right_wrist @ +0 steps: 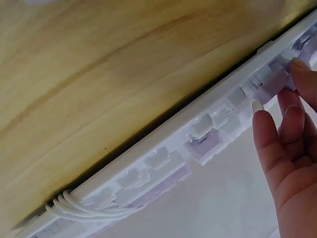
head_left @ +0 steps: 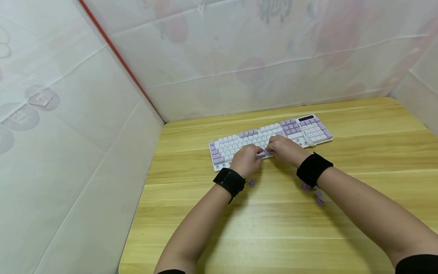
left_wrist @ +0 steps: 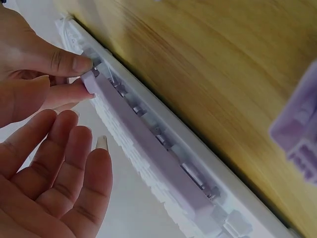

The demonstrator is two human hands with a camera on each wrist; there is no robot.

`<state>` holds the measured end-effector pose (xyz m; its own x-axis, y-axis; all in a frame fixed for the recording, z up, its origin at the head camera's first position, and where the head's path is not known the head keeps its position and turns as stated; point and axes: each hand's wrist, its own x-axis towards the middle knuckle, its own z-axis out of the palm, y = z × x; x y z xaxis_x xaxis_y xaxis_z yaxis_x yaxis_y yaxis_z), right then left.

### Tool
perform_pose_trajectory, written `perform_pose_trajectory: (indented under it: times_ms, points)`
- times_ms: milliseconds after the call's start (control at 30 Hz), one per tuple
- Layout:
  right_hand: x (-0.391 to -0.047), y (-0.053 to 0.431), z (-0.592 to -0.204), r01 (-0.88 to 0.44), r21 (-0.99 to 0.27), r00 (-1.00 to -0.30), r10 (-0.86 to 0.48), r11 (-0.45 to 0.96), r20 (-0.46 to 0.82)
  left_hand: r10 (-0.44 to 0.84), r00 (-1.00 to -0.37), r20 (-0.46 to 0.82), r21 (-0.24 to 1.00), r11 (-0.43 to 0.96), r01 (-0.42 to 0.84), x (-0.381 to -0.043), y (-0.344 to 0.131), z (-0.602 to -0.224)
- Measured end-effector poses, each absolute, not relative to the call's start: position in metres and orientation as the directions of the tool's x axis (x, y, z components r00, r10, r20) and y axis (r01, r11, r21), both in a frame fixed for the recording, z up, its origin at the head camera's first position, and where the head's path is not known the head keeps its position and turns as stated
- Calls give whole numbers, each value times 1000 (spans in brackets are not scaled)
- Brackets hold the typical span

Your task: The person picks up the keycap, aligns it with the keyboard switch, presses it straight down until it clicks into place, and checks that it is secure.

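A white and purple keyboard lies slantwise on the table, with the long purple space bar on its near row. Parts of the key mounts show along the bar's near side. My right hand pinches the bar's right end between thumb and index finger. A purple keycap sits on the board beside those fingers. Over the left part of the space bar is my left hand, its fingers loosely bent and nothing visible between them. In the head view the hands partly hide the near row.
Loose purple keycaps lie on the wooden table: one by the left wrist, others beside the right forearm. A white cable is wrapped around the keyboard's right part. Pale sheets enclose the table's back and sides.
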<state>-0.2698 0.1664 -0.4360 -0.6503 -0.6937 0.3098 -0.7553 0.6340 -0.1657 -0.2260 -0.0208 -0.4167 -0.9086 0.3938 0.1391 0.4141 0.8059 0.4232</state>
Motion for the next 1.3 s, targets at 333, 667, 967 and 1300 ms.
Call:
perform_pose_trajectory:
  times_ms: [333,667,967,1300]
  points:
    - [-265,166,-440,-742,-123,-655,-672,659,346,414,-897,153,339,831,441,-230,-18,-422]
    - [-264,166,-446,-756,-11,-598,-684,654,419,510,-851,127,64,852,520,-237,-6,-432]
    - [-257,163,-450,-724,75,-602,-682,685,415,530,-840,112,-72,848,525,-236,-3,-439]
    - [-259,175,-456,-741,-44,-634,-678,670,372,531,-843,88,-73,847,526,-236,-3,-438]
